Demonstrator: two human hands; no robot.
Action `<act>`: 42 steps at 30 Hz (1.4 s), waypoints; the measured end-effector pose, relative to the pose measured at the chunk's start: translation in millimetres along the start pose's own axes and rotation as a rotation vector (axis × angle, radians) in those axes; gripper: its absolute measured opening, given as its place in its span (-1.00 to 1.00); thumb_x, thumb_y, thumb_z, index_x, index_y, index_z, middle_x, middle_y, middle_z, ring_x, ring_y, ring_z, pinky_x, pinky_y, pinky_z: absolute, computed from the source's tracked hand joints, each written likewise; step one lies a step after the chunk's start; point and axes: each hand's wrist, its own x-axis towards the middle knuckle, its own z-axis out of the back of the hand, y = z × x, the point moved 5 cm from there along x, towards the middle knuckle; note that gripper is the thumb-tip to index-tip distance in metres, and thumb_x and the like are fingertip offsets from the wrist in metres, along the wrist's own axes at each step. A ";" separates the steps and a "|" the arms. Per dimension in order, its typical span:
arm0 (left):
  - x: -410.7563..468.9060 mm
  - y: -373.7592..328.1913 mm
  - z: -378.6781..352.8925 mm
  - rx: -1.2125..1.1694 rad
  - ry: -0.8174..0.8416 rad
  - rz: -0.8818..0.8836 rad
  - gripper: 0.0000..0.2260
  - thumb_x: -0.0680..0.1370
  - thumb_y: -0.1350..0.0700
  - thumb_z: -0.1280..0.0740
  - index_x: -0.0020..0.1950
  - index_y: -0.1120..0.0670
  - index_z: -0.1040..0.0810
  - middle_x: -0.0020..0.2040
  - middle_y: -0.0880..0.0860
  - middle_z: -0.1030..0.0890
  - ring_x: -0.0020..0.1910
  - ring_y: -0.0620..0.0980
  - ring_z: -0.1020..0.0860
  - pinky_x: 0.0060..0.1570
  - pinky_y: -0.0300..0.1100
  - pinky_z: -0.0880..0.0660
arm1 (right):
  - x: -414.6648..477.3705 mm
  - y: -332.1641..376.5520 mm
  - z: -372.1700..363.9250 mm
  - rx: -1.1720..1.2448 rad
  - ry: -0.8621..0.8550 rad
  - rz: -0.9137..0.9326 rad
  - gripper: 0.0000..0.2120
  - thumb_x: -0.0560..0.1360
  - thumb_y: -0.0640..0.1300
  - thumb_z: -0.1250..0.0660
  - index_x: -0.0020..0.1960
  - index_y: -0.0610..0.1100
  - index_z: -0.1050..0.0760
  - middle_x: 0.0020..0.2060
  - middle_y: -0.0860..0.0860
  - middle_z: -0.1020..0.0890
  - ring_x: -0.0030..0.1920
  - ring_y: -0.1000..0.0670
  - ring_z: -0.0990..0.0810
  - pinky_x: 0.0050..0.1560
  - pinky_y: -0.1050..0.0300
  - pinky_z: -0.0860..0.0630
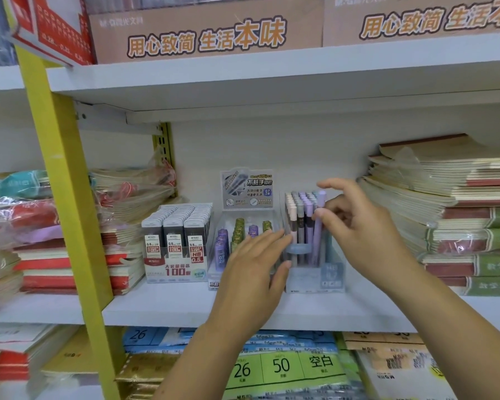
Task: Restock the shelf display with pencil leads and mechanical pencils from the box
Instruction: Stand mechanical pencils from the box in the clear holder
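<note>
Your right hand (358, 223) pinched a lilac plastic mechanical pencil (318, 232) between thumb and curled fingers, index finger lifted free. The pencil stood upright at the front right of the clear plastic display box of pastel pencils (309, 280) on the white shelf (171, 310). Your left hand (251, 264) lay with fingers straight and together, tips touching the box's left side, beside the clear tray of purple and green lead tubes (237, 232).

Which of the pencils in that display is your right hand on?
The lilac mechanical pencil at the front row's right end; the right hand pinches it, and it stands taller than its neighbours.
</note>
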 end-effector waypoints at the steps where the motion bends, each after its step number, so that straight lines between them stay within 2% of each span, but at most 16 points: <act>1: 0.2 -0.1 0.2 -0.002 -0.004 -0.002 -0.59 0.65 -0.02 -0.24 0.50 -0.14 -0.35 0.49 -0.17 -0.38 0.49 -0.22 -0.26 0.54 -0.11 -0.11 | 0.8 -0.6 1.1 0.018 -0.015 -0.003 -0.68 0.52 -0.15 -0.34 0.16 0.17 -0.38 -0.30 0.08 -0.61 -0.27 0.16 -0.57 -0.25 0.36 -0.46; 4: 0.2 -0.9 0.9 -0.008 -0.015 -0.007 -0.59 0.64 -0.01 -0.24 0.50 -0.14 -0.35 0.48 -0.17 -0.39 0.48 -0.23 -0.27 0.54 -0.13 -0.10 | 0.9 -3.6 1.5 0.009 -0.043 -0.014 -0.71 0.49 -0.14 -0.39 0.07 0.17 -0.40 -0.32 0.06 -0.61 -0.28 0.14 -0.57 -0.27 0.35 -0.47; 9: -0.6 -0.3 1.7 -0.027 -0.013 -0.007 -0.60 0.65 -0.04 -0.23 0.50 -0.17 -0.34 0.48 -0.21 -0.37 0.41 -0.38 -0.17 0.52 -0.22 -0.02 | -1.4 -5.6 -4.7 -0.047 -0.042 -0.029 -0.71 0.46 -0.14 -0.43 0.06 0.15 -0.43 -0.29 0.10 -0.58 -0.21 0.15 -0.54 -0.20 0.29 -0.49; 14: -0.5 0.3 1.8 -0.033 -0.007 -0.006 -0.60 0.65 -0.04 -0.23 0.50 -0.18 -0.33 0.49 -0.21 -0.36 0.46 -0.31 -0.22 0.54 -0.18 -0.04 | -0.2 -5.6 -4.4 -0.065 -0.039 -0.029 -0.70 0.49 -0.19 -0.36 0.12 0.14 -0.49 -0.20 0.19 -0.58 -0.13 0.20 -0.52 -0.20 0.39 -0.42; 16: -0.5 0.4 1.9 -0.032 -0.004 -0.003 -0.60 0.65 -0.04 -0.23 0.50 -0.17 -0.33 0.49 -0.21 -0.36 0.48 -0.28 -0.24 0.54 -0.18 -0.04 | 0.0 -7.3 -4.5 -0.063 -0.060 -0.034 -0.71 0.49 -0.19 -0.37 0.12 0.14 -0.49 -0.20 0.18 -0.58 -0.14 0.17 -0.52 -0.17 0.33 -0.44; 19: -0.7 0.6 1.5 -0.026 -0.001 -0.004 -0.60 0.65 -0.05 -0.22 0.51 -0.18 -0.32 0.49 -0.22 -0.34 0.47 -0.30 -0.22 0.53 -0.21 -0.02 | -0.8 -9.2 -6.6 -0.167 -0.131 -0.004 -0.78 0.46 -0.17 -0.42 0.08 -0.01 -0.52 -0.19 0.12 -0.52 -0.13 0.07 -0.45 -0.16 0.23 -0.42; 22: -0.4 0.5 0.5 -0.022 -0.004 -0.011 -0.59 0.65 -0.05 -0.22 0.51 -0.19 -0.31 0.49 -0.24 -0.33 0.45 -0.35 -0.19 0.53 -0.22 -0.01 | -4.3 -13.6 -15.5 -0.388 -0.152 0.023 -0.75 0.43 -0.11 -0.46 0.08 -0.09 -0.54 -0.06 0.04 -0.44 0.02 0.01 -0.36 -0.07 0.16 -0.33; 24: -0.5 0.4 0.6 -0.026 0.004 -0.014 -0.59 0.65 -0.04 -0.22 0.51 -0.20 -0.30 0.49 -0.24 -0.32 0.47 -0.33 -0.19 0.54 -0.20 -0.03 | -10.2 -18.9 -22.2 -0.391 -0.126 -0.017 -0.66 0.44 -0.07 -0.45 0.20 -0.05 -0.52 0.04 -0.01 -0.41 0.11 -0.02 -0.32 0.05 0.07 -0.38; 26: -0.8 1.9 3.2 -0.007 -0.011 -0.015 -0.57 0.64 -0.04 -0.25 0.52 -0.18 -0.30 0.51 -0.21 -0.32 0.51 -0.28 -0.15 0.54 -0.21 -0.01 | -19.4 -20.1 -24.4 -0.310 -0.136 -0.046 -0.58 0.49 -0.02 -0.38 0.32 0.00 -0.43 0.19 -0.04 -0.35 0.23 -0.04 -0.30 0.20 -0.02 -0.40; 29: -3.7 8.7 12.0 0.127 -0.070 -0.008 -0.50 0.59 -0.08 -0.32 0.52 -0.12 -0.31 0.55 -0.14 -0.28 0.57 -0.17 -0.05 0.53 -0.16 0.10 | -41.6 -16.9 -28.2 -0.313 -0.169 -0.023 -0.47 0.53 0.05 -0.24 0.46 0.03 -0.22 0.43 -0.08 -0.17 0.45 -0.13 -0.17 0.38 -0.18 -0.27; 32: -8.5 18.7 17.9 0.257 -0.082 0.016 -0.40 0.53 -0.17 -0.37 0.54 -0.14 -0.27 0.60 -0.09 -0.16 0.60 -0.06 0.04 0.56 0.02 0.11 | -64.1 -19.2 -44.1 -0.522 0.005 -0.025 -0.27 0.52 0.15 -0.21 0.55 0.18 0.12 0.55 -0.05 0.19 0.55 -0.22 0.16 0.44 -0.30 -0.06; 33: -11.3 22.9 17.6 0.279 -0.061 0.029 -0.37 0.53 -0.21 -0.35 0.55 -0.16 -0.23 0.61 -0.09 -0.10 0.61 -0.04 0.08 0.56 0.04 0.12 | -70.1 -21.8 -48.9 -0.554 0.077 -0.034 -0.22 0.52 0.16 -0.22 0.53 0.24 0.23 0.54 -0.03 0.31 0.54 -0.23 0.22 0.45 -0.29 -0.09; 35: -17.1 30.5 12.9 0.297 0.001 0.051 -0.36 0.55 -0.26 -0.29 0.58 -0.20 -0.13 0.62 -0.10 0.03 0.60 -0.04 0.17 0.56 0.01 0.13 | -75.8 -26.5 -51.6 -0.551 0.141 -0.050 -0.22 0.54 0.14 -0.23 0.49 0.31 0.28 0.49 0.00 0.44 0.55 -0.21 0.16 0.37 -0.15 -0.37; 37: -21.3 36.4 7.8 0.273 0.043 0.063 -0.36 0.58 -0.21 -0.28 0.58 -0.23 -0.05 0.63 -0.11 0.09 0.59 -0.07 0.21 0.56 -0.06 0.13 | -76.1 -30.1 -51.2 -0.531 0.144 -0.046 -0.26 0.56 0.12 -0.21 0.46 0.33 0.28 0.46 0.06 0.49 0.54 -0.14 -0.07 0.04 0.16 -0.56; 39: -21.6 39.3 6.6 0.252 0.044 0.066 -0.35 0.58 -0.14 -0.32 0.58 -0.25 -0.04 0.63 -0.11 0.07 0.59 -0.09 0.19 0.52 -0.16 0.16 | -71.4 -33.1 -52.5 -0.503 0.150 -0.054 -0.27 0.57 0.08 -0.23 0.47 0.34 0.23 0.48 0.09 0.45 0.41 -0.07 -0.34 -0.15 0.30 -0.46; 42: -18.7 39.7 5.5 0.246 0.035 0.063 -0.34 0.57 -0.09 -0.36 0.57 -0.25 -0.07 0.63 -0.11 0.03 0.59 -0.08 0.15 0.49 -0.19 0.15 | -64.1 -39.3 -55.2 -0.435 0.151 -0.097 -0.33 0.55 0.01 -0.30 0.51 0.28 0.00 0.51 0.14 0.32 0.22 -0.07 -0.50 -0.13 0.28 -0.41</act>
